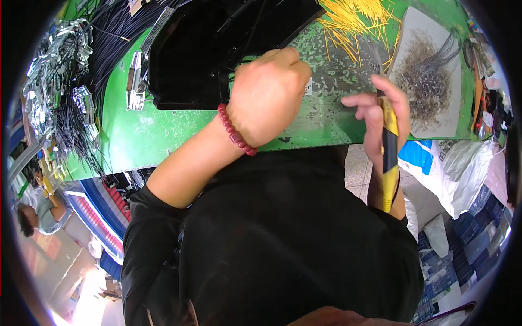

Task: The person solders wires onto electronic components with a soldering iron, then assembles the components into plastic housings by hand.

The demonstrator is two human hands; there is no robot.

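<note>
Hands both up over the green desk (163, 130). Left hand (269, 95) is clenched in a fist, knuckles up, wrist bent, a red bead bracelet (235, 131) round the wrist. It sits at the right edge of the black tray (217, 49) and pinches thin black wires (247, 61) that run off the tray; the grip point itself is hidden under the fist.

Right hand (380, 111) is right of the tray, near the desk's front edge, wrapped around a yellow-and-black tool (388, 157) held almost upright, index finger stretched toward the left hand. Tool tip is hidden behind the fingers, so I cannot tell what kind it is.

Open room: worn bare patch of desk between the two hands, another strip in front of the tray. Yellow wire pieces (353, 22) lie right of the tray at the far edge; a grey board (429, 81) with dark scrap and wire ends lies further right. Black cable bundles (109, 43) and shiny metal parts (54, 65) lie left of the tray, cut off by the dark lens rim. Black sleeves and torso cover the lower view.
</note>
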